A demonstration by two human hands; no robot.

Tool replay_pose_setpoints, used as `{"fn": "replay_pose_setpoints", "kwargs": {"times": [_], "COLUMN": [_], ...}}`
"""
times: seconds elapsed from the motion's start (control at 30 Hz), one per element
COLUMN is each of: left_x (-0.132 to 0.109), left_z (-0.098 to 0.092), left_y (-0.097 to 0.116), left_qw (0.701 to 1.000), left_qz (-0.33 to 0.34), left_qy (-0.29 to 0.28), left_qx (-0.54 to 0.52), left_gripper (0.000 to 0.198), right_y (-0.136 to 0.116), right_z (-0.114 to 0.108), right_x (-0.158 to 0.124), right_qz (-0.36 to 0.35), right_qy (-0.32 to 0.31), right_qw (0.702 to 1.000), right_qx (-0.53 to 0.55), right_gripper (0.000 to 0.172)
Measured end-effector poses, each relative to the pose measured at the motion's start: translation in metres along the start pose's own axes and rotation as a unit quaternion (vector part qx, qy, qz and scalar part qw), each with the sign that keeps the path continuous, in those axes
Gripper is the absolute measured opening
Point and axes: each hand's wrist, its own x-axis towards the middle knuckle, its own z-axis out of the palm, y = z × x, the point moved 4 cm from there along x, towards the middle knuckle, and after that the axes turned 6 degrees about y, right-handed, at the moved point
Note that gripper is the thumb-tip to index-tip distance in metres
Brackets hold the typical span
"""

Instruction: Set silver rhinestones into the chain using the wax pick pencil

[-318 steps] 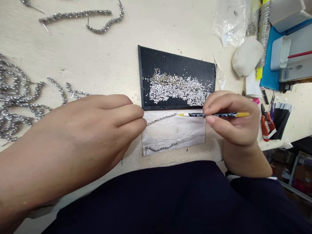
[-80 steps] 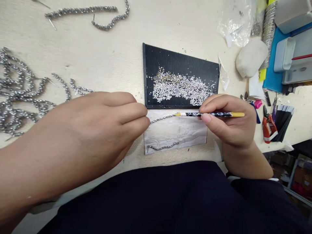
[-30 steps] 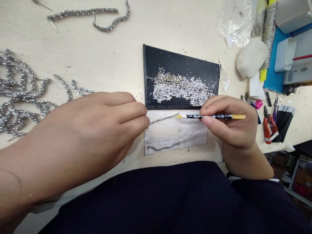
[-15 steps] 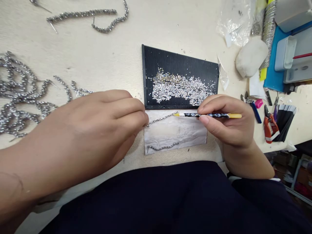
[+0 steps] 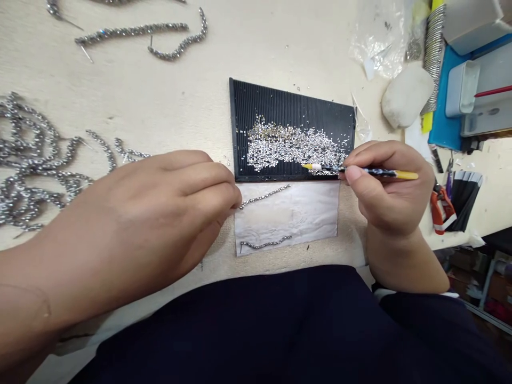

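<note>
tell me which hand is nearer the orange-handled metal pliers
Right. The right hand is just left of the orange-handled metal pliers; the left hand is farther, by the white rectangular sheet's left edge.

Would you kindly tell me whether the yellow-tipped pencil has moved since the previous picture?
Yes: the pencil has moved up and rightward; its tip was by the upper beaded strand, but now appears over the black tray.

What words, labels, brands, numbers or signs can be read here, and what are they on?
None can be read.
Pencil: pale marks on its dark barrel, too small to tell lettering from pattern.
Plastic bag: a small dark mark, too blurred to make out.
Black tray and white sheet: no lettering visible.
</note>
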Motion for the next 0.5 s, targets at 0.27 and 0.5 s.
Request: {"fn": "replay_pose_setpoints", "kwargs": {"times": [0.27, 0.5], "left_x": [0.001, 0.002], "left_z": [0.0, -0.002], "left_y": [0.001, 0.0], "left_qw": [1.0, 1.0], "left_qz": [0.017, 0.014], "left_qy": [0.005, 0.0], "left_qx": [0.009, 0.013], "left_gripper": [0.037, 0.042], "right_y": [0.003, -0.013], "right_z": [0.0, 0.008], "right_x": [0.002, -0.001], "right_qz": [-0.003, -0.035], "right_qy": [0.0, -0.113], "right_qw": [1.0, 0.99], "right_qx": [-0.01, 0.071], "right_gripper": [0.006, 0.013]}}
